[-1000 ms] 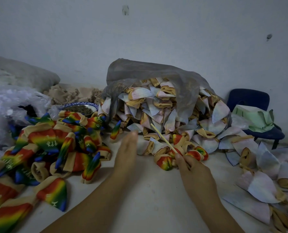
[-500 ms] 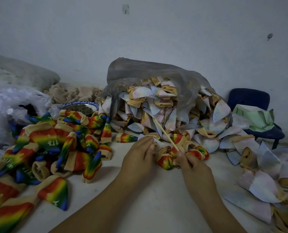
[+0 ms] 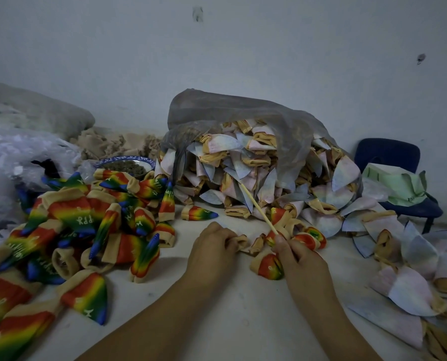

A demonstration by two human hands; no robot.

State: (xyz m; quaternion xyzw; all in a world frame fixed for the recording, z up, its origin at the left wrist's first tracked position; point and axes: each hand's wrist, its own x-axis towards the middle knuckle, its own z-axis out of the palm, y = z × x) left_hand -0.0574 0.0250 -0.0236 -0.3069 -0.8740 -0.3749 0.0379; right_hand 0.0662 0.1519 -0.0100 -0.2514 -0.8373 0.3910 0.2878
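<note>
Far edge of the bench [image 3: 243,321]: a grey plastic bag [image 3: 217,113] lies on its side with its mouth toward us. It spills inside-out socks [image 3: 243,165], pale with tan cuffs.

Left side: a heap of rainbow socks [image 3: 81,217]. We read "Happy" in white on several, upside down on some.

Mid-bench: the left hand [image 3: 212,248] has its fingers curled round the tan cuff of a bunched sock [image 3: 243,242], which lies between both hands.

Just right of it, the right hand [image 3: 300,259] pinches the lower end of a thin wooden stick [image 3: 258,208] with thumb and fingers.

The stick's long axis runs from that pinch up and away to the left. Its free tip points into the bag's spill toward the far edge.
</note>
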